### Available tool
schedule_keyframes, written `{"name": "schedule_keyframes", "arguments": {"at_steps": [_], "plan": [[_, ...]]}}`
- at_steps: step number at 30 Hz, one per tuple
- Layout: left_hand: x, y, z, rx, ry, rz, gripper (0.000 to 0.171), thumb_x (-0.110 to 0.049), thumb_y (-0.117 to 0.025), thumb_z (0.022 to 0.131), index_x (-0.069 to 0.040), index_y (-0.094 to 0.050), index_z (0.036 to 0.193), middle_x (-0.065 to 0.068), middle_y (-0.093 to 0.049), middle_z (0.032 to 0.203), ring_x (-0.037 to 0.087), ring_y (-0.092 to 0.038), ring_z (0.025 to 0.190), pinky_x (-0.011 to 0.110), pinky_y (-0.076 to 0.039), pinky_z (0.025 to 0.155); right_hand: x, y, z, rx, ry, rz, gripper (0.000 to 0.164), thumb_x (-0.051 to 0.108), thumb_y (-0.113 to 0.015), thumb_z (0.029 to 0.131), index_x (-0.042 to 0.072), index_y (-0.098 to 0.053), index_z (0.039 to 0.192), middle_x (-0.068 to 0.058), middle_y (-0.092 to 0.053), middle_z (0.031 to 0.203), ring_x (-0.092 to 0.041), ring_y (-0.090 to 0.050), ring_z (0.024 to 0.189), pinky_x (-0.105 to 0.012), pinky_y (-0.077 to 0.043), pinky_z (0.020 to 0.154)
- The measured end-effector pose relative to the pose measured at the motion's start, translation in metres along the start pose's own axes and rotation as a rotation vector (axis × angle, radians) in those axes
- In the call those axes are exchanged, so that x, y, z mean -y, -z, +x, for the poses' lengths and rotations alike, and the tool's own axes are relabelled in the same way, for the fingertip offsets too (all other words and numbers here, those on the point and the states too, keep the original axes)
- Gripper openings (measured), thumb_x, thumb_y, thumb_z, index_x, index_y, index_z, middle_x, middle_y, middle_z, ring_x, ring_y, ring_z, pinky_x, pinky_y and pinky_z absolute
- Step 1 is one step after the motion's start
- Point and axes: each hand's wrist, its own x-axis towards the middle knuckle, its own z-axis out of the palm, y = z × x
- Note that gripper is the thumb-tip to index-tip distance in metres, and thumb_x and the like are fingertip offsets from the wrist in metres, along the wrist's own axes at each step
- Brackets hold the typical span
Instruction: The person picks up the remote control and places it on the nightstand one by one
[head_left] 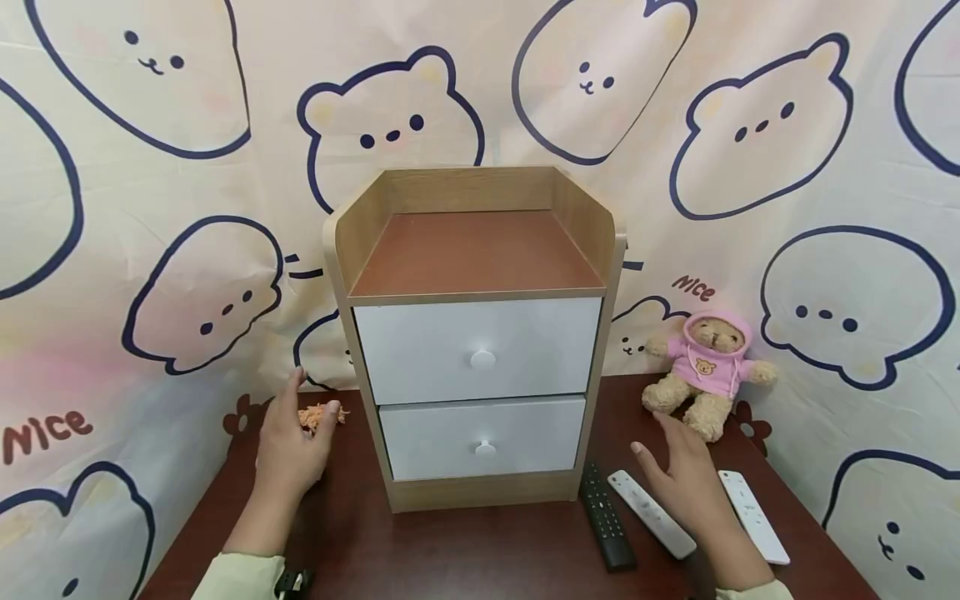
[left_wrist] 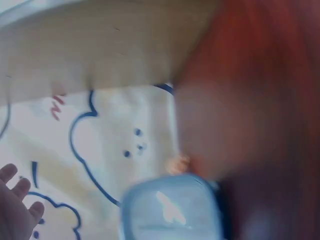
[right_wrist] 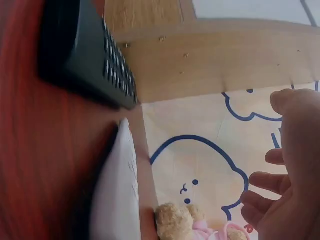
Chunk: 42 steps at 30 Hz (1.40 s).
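Note:
My left hand (head_left: 295,450) is held up left of a small wooden cabinet (head_left: 367,258), its fingers spread and holding nothing. Behind it lies an orange shredded-looking bundle (head_left: 321,417), partly hidden by the hand. The left wrist view shows a blurred, pale blue rounded object (left_wrist: 170,212) whose kind I cannot tell. Over on the right, my right hand (head_left: 686,475) hovers with loose, straight fingers between a white remote control (head_left: 651,512) and another white remote (head_left: 752,517). Its fingertips appear just in front of a teddy bear (head_left: 708,358) in a pink hoodie.
Two white drawers with round knobs, an upper drawer (head_left: 480,350) and a lower drawer (head_left: 480,437), are closed in the cabinet. A black remote (head_left: 606,517) lies by its right front corner. A patterned cloth (head_left: 480,83) hangs behind the dark red table (head_left: 450,554).

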Motion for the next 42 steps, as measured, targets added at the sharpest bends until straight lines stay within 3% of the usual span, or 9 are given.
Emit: {"name": "schedule_keyframes", "arguments": {"at_steps": [3,8,11,16,20,24,34,39,42], "plan": [[-0.015,0.006,0.005,-0.059,0.021,-0.131,0.070,-0.038,-0.060,0.110,-0.015,-0.034,0.171,0.016,-0.045,0.171,0.046,-0.041,0.155,0.071,-0.035,0.121,0.004,-0.001,-0.004,0.021,-0.032,0.033,0.075,0.053,-0.053,0.112,-0.001,-0.041,0.163,-0.034,-0.043,0.163,-0.058,-0.039,0.150,-0.077,-0.035,0.115],[-0.039,0.017,0.012,-0.134,0.040,-0.382,0.055,-0.030,-0.050,0.114,-0.013,-0.044,0.166,0.011,-0.054,0.165,0.031,-0.048,0.153,0.023,-0.039,0.122,0.010,-0.004,-0.013,0.039,-0.057,0.056,0.073,0.055,-0.048,0.113,0.003,-0.041,0.164,-0.031,-0.044,0.164,-0.057,-0.045,0.147,-0.077,-0.040,0.112],[-0.052,0.022,0.014,-0.149,0.030,-0.489,0.051,-0.028,-0.046,0.116,-0.013,-0.046,0.164,0.011,-0.056,0.163,0.020,-0.050,0.151,0.008,-0.036,0.114,0.014,-0.005,-0.021,0.030,-0.071,0.085,0.069,0.054,-0.050,0.113,0.004,-0.045,0.162,-0.028,-0.052,0.157,-0.053,-0.057,0.138,-0.072,-0.048,0.106],[-0.076,0.026,0.019,-0.177,-0.045,-0.634,0.049,-0.023,-0.045,0.115,-0.009,-0.048,0.162,0.010,-0.057,0.158,0.012,-0.051,0.147,0.014,-0.040,0.116,0.020,-0.008,-0.034,-0.002,-0.104,0.123,0.060,0.051,-0.057,0.111,0.007,-0.057,0.153,-0.018,-0.069,0.131,-0.030,-0.073,0.110,-0.049,-0.060,0.089],[-0.092,0.029,0.024,-0.182,-0.081,-0.731,0.049,-0.020,-0.045,0.114,-0.007,-0.048,0.161,0.008,-0.057,0.156,0.018,-0.051,0.146,0.018,-0.044,0.115,0.024,-0.014,-0.043,0.002,-0.119,0.130,0.052,0.043,-0.068,0.107,0.008,-0.063,0.145,-0.009,-0.072,0.116,-0.015,-0.068,0.098,-0.031,-0.057,0.081],[-0.105,0.031,0.030,-0.163,-0.084,-0.787,0.050,-0.019,-0.048,0.112,-0.008,-0.048,0.161,0.005,-0.057,0.156,0.024,-0.049,0.149,0.019,-0.044,0.117,0.028,-0.017,-0.051,0.022,-0.152,0.151,0.051,0.038,-0.077,0.101,0.008,-0.066,0.140,-0.007,-0.072,0.110,-0.010,-0.064,0.092,-0.025,-0.054,0.078],[-0.132,0.035,0.053,-0.161,-0.104,-0.728,0.056,-0.028,-0.060,0.108,-0.013,-0.050,0.161,0.006,-0.057,0.158,0.021,-0.050,0.148,0.026,-0.042,0.123,0.028,-0.031,-0.064,0.149,-0.208,0.101,0.049,0.040,-0.087,0.092,0.008,-0.073,0.126,0.000,-0.072,0.105,-0.007,-0.062,0.086,-0.026,-0.054,0.075],[-0.143,0.036,0.065,-0.145,-0.122,-0.722,0.057,-0.034,-0.063,0.106,-0.019,-0.053,0.159,0.000,-0.060,0.153,0.019,-0.054,0.142,0.033,-0.045,0.121,0.028,-0.040,-0.067,0.249,-0.181,-0.009,0.065,0.052,-0.088,0.087,0.007,-0.071,0.131,-0.008,-0.072,0.122,-0.023,-0.070,0.107,-0.048,-0.060,0.089],[-0.151,0.037,0.072,-0.132,-0.141,-0.747,0.056,-0.034,-0.065,0.104,-0.023,-0.054,0.158,0.001,-0.060,0.152,0.020,-0.054,0.141,0.037,-0.046,0.122,0.029,-0.041,-0.069,0.274,-0.147,-0.060,0.076,0.059,-0.088,0.084,0.005,-0.070,0.134,-0.016,-0.070,0.132,-0.036,-0.069,0.123,-0.061,-0.056,0.102]]}}
